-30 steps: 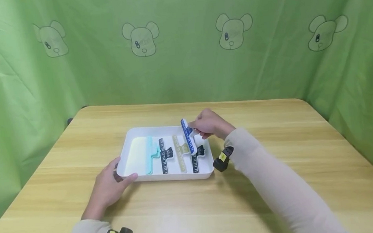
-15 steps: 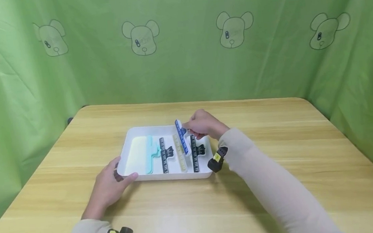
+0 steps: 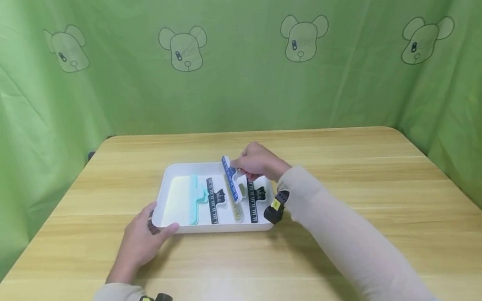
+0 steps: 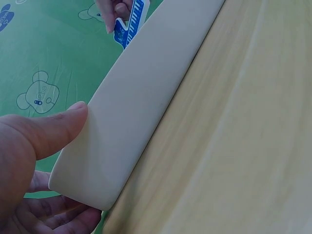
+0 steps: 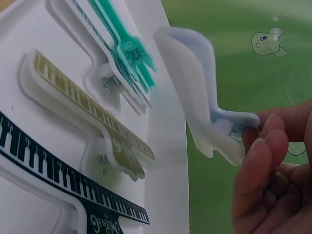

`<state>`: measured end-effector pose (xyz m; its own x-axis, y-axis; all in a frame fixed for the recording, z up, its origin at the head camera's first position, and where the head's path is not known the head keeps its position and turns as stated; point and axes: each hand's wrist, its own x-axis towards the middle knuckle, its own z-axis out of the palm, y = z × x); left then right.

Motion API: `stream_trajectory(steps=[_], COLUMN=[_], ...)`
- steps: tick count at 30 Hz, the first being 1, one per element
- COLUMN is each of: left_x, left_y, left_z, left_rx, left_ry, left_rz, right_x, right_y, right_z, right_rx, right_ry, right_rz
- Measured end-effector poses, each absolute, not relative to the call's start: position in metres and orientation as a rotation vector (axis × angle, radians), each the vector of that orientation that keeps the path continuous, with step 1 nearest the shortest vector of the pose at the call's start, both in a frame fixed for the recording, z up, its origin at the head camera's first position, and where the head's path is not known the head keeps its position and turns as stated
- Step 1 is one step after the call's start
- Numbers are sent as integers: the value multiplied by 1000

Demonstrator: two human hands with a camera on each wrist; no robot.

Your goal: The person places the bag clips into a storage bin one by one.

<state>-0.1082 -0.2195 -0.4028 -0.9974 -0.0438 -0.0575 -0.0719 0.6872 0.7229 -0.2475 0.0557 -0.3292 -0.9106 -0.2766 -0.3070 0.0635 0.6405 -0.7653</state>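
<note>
My right hand pinches the handle of a blue-and-white clip with a piano-key pattern. It holds this clip tilted above a white tray, partly hiding a gold piano-key clip. In the right wrist view the pale back of the held clip shows, apart from the clips below. My left hand grips the tray's near left corner, its thumb at the rim and fingers around the corner. A turquoise clip and two black piano-key clips, one left and one right, lie in the tray.
The tray stands on a wooden table. A green curtain with bear-head prints hangs behind it and along both sides. A black wrist camera on the right sleeve hangs close to the tray's right end.
My right hand has moved left with the blue clip, from over the right black clip to over the gold one. My left hand stays at the tray's corner.
</note>
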Motion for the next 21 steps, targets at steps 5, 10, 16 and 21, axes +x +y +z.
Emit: stream_trajectory(steps=[5, 10, 16, 21], left_x=[-107, -106, -106, -107], left_y=[-219, -220, -220, -219], left_z=[-402, -401, -400, -399], left_rx=[-99, -109, -109, -101], left_ry=[2845, 2843, 2843, 2844], left_rz=[1246, 1237, 1228, 1226], right_x=[-248, -249, -248, -249], right_y=[52, 46, 40, 39], right_z=[-329, -328, -330, -333], right_rx=[-185, -203, -207, -211], right_ry=[2466, 2457, 2455, 2469], right_rz=[-1177, -1195, -1198, -1195])
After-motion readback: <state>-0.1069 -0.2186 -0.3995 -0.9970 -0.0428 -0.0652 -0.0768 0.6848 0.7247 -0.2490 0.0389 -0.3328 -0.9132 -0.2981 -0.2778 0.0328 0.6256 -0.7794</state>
